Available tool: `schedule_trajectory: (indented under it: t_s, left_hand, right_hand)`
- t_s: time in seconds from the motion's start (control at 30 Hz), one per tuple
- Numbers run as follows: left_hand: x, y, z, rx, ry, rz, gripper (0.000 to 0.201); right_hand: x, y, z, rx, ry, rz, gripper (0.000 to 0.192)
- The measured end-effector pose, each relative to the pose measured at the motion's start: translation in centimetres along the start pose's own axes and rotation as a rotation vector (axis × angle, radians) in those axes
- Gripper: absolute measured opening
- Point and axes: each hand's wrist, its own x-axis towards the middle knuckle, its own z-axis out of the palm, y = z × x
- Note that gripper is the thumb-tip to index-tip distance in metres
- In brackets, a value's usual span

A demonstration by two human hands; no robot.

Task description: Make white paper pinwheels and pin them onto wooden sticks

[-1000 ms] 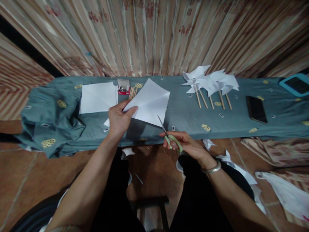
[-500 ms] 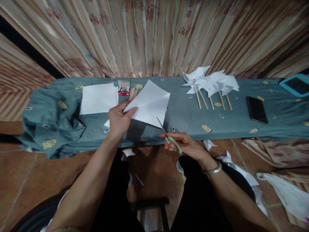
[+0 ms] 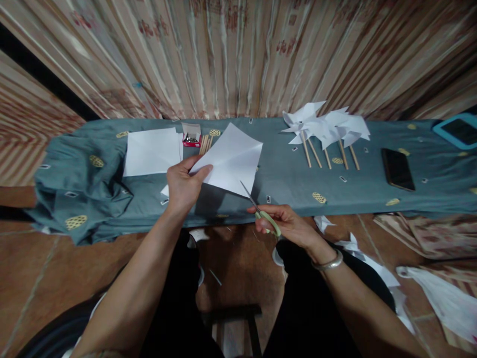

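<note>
Pinched by its left corner, a white square of paper (image 3: 233, 156) is held up over the bench by my left hand (image 3: 184, 184), thumb on top. Faint crease lines show on the sheet. My right hand (image 3: 285, 223) is closed round the green handles of a pair of scissors (image 3: 264, 216). The blades overlap the paper's lower right corner and point up and left; one blade lies over the sheet. Behind my left hand stand several thin wooden sticks (image 3: 205, 144) and an open red and white box (image 3: 191, 136) of small metal pieces.
More white paper sheets (image 3: 151, 151) lie to the left on the green cloth-covered bench (image 3: 283, 179). Several paper pinwheels (image 3: 324, 124) on sticks rest at the right, near a black phone (image 3: 397, 169) and a blue-framed device (image 3: 456, 131). Paper scraps (image 3: 372, 266) litter the floor.
Almost nothing differs. The scissors and my right hand have shifted very slightly, while the paper and my left hand stay in place.
</note>
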Motion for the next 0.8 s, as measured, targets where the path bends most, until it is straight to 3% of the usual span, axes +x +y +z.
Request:
schedule_trajectory:
  t_s: [0.8]
  left_hand:
    - [-0.55,-0.27,0.52,-0.008,-0.027,-0.016,0.032]
  right_hand:
    - [-0.05,-0.29,0.18,-0.072,0.050,-0.015,0.048]
